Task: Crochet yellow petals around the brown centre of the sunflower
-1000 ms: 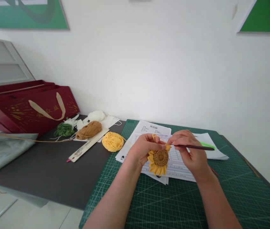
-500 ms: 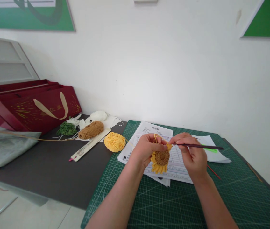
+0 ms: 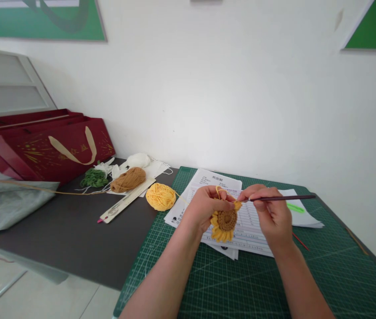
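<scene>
My left hand [image 3: 208, 207] is closed on a crocheted sunflower [image 3: 227, 220] with a brown centre and yellow petals, pinching its upper edge. A strand of yellow yarn loops over my left fingers and runs back to the yellow yarn ball [image 3: 160, 197] on the left. In my right hand [image 3: 272, 215] is a dark crochet hook [image 3: 284, 197], held almost level. The hook's tip is at the flower's top edge, beside my left thumb; whether a loop sits on it is too small to tell.
Under my hands lie printed sheets [image 3: 204, 179] on a green cutting mat [image 3: 254, 283]. To the left are brown yarn [image 3: 128, 179], green yarn [image 3: 94, 177], white yarn [image 3: 138, 160], a ruler-like strip [image 3: 128, 201] and a dark red paper bag [image 3: 51, 146]. A red stick [image 3: 301, 241] lies right.
My right hand and the hook have shifted slightly right, and the hook's shaft end has risen a little. The left hand keeps its hold on the flower. The whole view has moved slightly.
</scene>
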The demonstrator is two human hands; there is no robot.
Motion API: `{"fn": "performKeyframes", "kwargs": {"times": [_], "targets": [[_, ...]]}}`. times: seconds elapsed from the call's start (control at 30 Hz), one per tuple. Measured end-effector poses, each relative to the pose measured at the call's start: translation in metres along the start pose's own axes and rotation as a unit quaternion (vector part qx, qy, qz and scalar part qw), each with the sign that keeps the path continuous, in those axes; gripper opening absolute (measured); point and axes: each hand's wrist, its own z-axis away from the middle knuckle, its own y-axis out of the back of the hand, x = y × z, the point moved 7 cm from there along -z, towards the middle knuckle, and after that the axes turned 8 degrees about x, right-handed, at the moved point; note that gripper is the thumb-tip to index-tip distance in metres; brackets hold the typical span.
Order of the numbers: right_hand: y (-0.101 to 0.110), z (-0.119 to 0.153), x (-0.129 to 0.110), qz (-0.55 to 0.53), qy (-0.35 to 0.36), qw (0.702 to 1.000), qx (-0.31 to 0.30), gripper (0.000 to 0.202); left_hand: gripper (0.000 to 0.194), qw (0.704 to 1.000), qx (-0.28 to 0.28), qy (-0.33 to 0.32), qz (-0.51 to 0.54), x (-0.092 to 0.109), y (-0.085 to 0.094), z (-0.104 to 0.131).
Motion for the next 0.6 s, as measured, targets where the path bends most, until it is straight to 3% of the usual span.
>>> {"fn": "performKeyframes", "kwargs": {"times": [0.4,0.6], "targets": [[-0.008,0.002,-0.012,0.075,0.107,0.990,-0.050,0.022,0.034,0.999,-0.001,0.003,0.036,0.000,-0.002,0.001],[-0.012,0.005,-0.012,0.085,0.118,0.988,-0.042,0.027,0.033,0.998,0.002,0.012,0.062,0.000,-0.003,0.001]]}}
